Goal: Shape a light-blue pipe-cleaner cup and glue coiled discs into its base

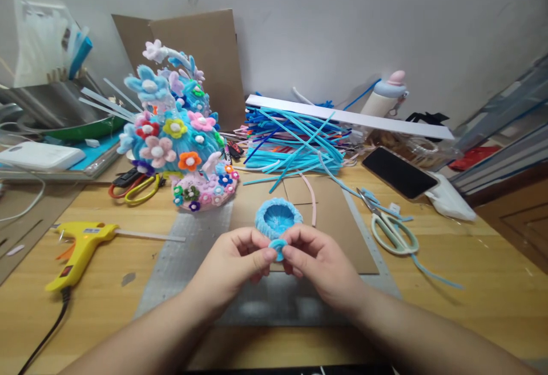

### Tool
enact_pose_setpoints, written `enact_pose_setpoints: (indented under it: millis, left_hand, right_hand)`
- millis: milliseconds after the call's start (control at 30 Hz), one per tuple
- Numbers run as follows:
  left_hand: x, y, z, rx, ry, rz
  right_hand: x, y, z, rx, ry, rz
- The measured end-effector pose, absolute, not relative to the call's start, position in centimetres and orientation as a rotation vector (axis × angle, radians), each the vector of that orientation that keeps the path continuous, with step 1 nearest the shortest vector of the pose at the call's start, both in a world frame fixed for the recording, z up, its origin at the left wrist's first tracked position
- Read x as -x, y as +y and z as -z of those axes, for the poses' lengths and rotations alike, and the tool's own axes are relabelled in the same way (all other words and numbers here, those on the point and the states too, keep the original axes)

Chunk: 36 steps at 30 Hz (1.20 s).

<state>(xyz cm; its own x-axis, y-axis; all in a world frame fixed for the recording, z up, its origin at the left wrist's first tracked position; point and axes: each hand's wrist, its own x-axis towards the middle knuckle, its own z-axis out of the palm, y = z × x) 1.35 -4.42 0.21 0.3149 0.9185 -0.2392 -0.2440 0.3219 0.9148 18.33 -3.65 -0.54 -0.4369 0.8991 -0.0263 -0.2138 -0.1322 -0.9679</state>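
Your left hand point(235, 258) and your right hand point(322, 259) meet at the near middle of the desk point(462, 249), clamped on one small light blue round disc of fuzzy material point(278, 249). The disc sits between the two sets of fingertips, pinched at its left and right edges, each grip closed thumb against curled fingers.

Just beyond the disc you have a light blue, fuzzy, ribbed bowl-shaped piece point(277, 219), its hollow facing up. Whether your fingers touch its near wall cannot be told.

Pose: both forearms enter from the near edge, left and right, and converge inward; your thumbs lie uppermost, your knuckles point far and inward. Your hands are above a flat brown cardboard sheet point(349, 226) and a grey mat point(244, 309).

To your right lie scissors with pale green handles point(377, 215); to your left, a yellow glue gun point(83, 241).
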Motion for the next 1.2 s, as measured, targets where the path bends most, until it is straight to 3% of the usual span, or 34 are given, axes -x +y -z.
enact_pose_setpoints:
  millis: [200, 1000, 1200]
  left_hand:
    - [-1.3, -4.5, -0.5, -0.86, 0.922, -0.863]
    - [-1.5, -4.2, -0.4, -0.926, 0.949, -0.909]
    - [-1.4, -4.2, -0.1, -0.897, 0.922, -0.833]
  right_hand:
    - [-18.4, -3.6, 0.9, 0.867, -1.088, -1.886]
    - [-18.2, -3.4, -0.1, 0.959, -1.279, -1.738]
    - [-18.5, -3.4, 1.0, 0.895, -1.185, -1.884]
